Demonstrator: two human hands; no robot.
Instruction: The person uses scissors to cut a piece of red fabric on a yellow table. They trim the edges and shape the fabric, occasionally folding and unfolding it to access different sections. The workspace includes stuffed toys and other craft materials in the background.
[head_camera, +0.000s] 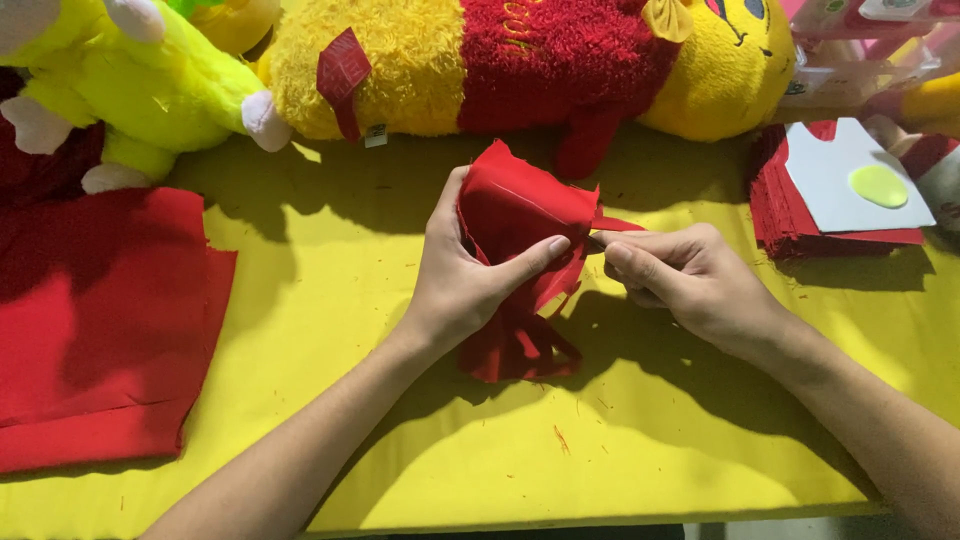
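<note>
While the left hand (462, 285) wraps around a bundle of small red fabric pieces (520, 260), thumb pressed across its front and fingers curled behind, the right hand (680, 280) is closed in a pinch on a thin red strip that sticks out of the bundle's right side. The bundle is held just above the yellow cloth-covered table (620, 430), near its middle, with its lower ends fanning out below the left wrist. On the left side of the table lies a large folded sheet of red cloth (95, 320). Along the far edge rest a big yellow plush toy in a red shirt (520, 60) and, beside it at the left, a lime-green plush toy with pale paws (150, 90). At the right sits a stack of cut red fabric pieces (780, 215) topped by a white card (835, 170) carrying a pale green oval patch (879, 186).
</note>
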